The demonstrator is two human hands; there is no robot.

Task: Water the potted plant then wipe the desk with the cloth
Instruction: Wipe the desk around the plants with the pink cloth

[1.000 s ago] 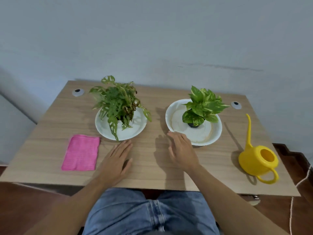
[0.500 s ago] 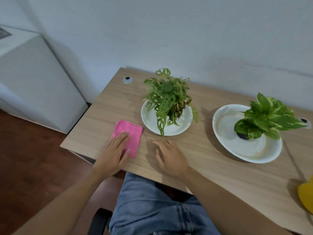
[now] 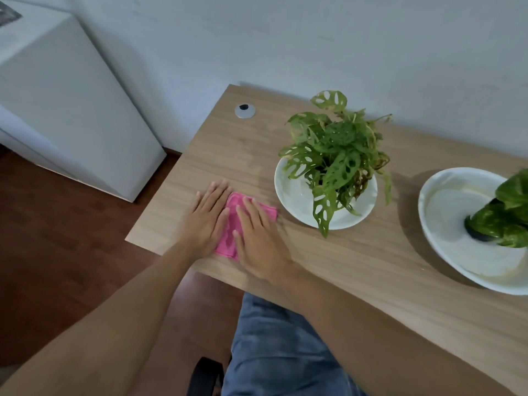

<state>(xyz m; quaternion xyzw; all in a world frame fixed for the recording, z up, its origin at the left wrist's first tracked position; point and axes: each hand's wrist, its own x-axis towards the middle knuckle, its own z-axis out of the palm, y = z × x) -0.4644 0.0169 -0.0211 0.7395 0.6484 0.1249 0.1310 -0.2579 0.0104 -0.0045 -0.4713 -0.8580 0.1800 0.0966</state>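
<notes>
Pink cloth [image 3: 231, 221] lay near the desk [image 3: 357, 261] left edge, just left of the plant plate [image 3: 288, 192]. Left hand [image 3: 206, 221] and right hand [image 3: 258, 238] pressed flat, fingers extended, gripping nothing. Cloth was probably light, limp; pinch a corner.

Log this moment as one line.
phase: wipe | left hand flat on pink cloth | right hand flat on it | desk

A light wood-grain desk [image 3: 357, 270] stands against a pale wall. A pink cloth [image 3: 233, 224] lies flat near its left front corner, two hands pressed on it. Just right of the cloth sits a white plate [image 3: 297, 195] carrying a potted plant; a larger white plate [image 3: 445, 224] rests far right. A grey cable grommet [image 3: 245, 110] marks the far left corner.
</notes>
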